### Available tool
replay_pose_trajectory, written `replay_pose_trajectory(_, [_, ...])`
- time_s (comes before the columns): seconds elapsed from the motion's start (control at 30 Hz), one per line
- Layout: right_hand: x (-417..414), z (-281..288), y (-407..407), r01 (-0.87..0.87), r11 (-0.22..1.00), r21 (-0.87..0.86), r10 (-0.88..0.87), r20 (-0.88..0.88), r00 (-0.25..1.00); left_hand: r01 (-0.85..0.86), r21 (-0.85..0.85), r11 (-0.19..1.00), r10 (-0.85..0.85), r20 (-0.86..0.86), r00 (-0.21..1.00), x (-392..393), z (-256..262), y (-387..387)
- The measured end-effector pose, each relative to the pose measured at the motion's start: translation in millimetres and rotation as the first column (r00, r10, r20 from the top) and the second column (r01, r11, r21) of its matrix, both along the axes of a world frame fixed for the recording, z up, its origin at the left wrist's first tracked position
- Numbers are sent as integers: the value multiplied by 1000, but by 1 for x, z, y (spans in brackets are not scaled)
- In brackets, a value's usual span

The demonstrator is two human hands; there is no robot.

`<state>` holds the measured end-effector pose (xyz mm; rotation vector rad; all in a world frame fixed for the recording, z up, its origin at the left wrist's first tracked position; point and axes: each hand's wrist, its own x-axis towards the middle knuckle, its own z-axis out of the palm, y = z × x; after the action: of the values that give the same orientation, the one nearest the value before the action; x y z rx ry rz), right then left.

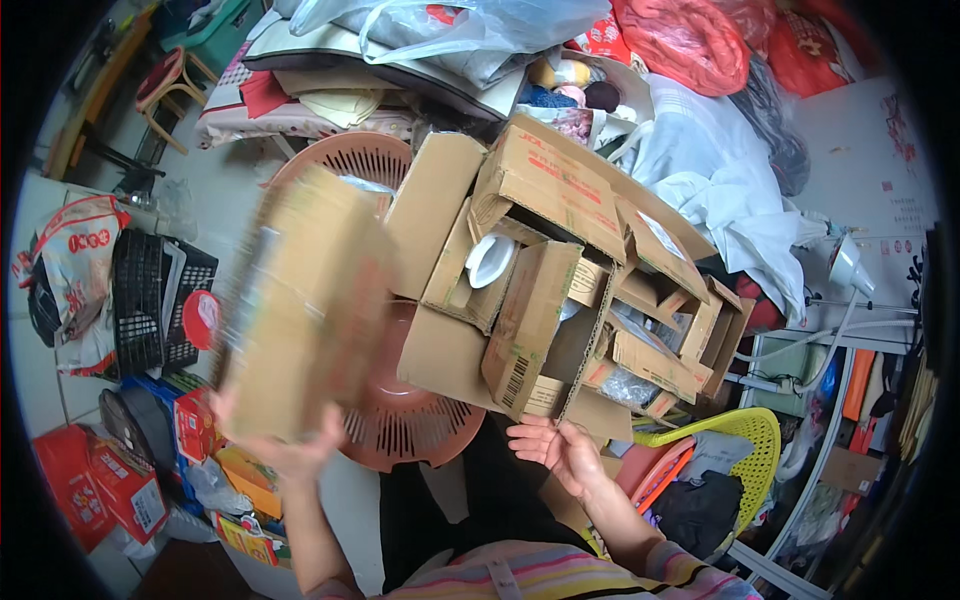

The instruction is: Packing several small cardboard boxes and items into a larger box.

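My left hand (300,442) grips the lower end of a closed cardboard box (300,315), blurred and held tilted over the left side. My right hand (559,454) is palm up with its fingers loosely spread, at the near edge of a large open cardboard carton (450,364). Its thumb appears to touch that edge. Smaller opened boxes fill the carton, among them a narrow upright box (529,330) bearing a barcode. A white oval dish-like object (491,260) sits in one compartment. Clear plastic wrap (628,386) shows in another box to the right.
Under the boxes stands a slotted reddish plastic basket (457,427). A yellow perforated basket (761,457) is at the right, black crates (139,300) at the left. Plastic bags (465,34) and a yarn-filled bag (634,90) lie beyond. A white lamp (851,266) stands right.
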<state>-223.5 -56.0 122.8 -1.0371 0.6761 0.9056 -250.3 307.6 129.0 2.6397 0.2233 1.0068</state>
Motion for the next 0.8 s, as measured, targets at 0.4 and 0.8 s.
replay_pose_trajectory(0.4, [-2, -14, -13, 27, 999, -43, -28, -18, 999, 472, -553, 687, -543, 41, 838, 73, -109, -115])
replay_pose_trajectory(0.8, [44, 92, 32, 104, 718, -689, 696, 716, -63, 387, -505, 771, -483, -68, 873, 53, -99, -125])
